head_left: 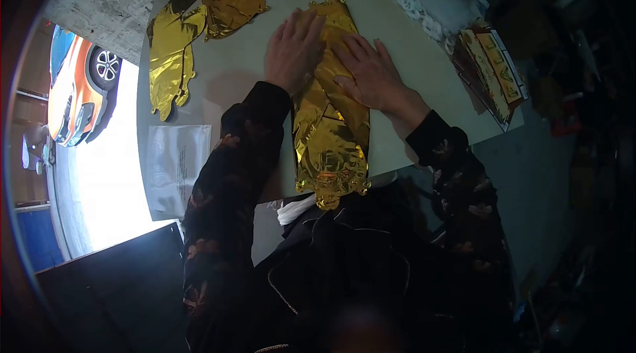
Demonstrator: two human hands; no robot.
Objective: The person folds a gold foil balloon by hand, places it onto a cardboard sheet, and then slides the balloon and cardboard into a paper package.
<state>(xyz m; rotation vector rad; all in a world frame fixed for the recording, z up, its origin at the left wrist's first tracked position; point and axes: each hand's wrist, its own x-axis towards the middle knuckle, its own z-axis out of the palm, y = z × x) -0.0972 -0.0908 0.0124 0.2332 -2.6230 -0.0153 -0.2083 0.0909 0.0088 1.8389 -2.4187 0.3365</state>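
Left hand (295, 51) and right hand (374, 71) palm-down on a long gold foil (331, 131)

From what I can see, the packet (493, 74) at the right side of the table (232, 58) carries big yellow lettering on brown and red, but it lies sideways in the dim and I can't make out the word. The clear bag (177, 161) at the table's near left corner has lines of print too fine to read.

The foil is shiny, creased and folded into a long strip, with slanting fold lines across its middle and small rounded lobes at its near end. It lies lengthwise across the middle of the table, that lobed end poking past the near edge.

The left hand rests along the foil's left side, its fingers slightly parted and pointing to the table's far side. The right hand lies on the foil's right side, fingers spread, thumb reaching inward. Neither hand is clamped on anything.

More crumpled gold foil pieces (173, 55) lie at the table's far left, and a heap of white material (417, 5) sits at its far right. Off beyond the table's left side stands an orange car (76, 91).
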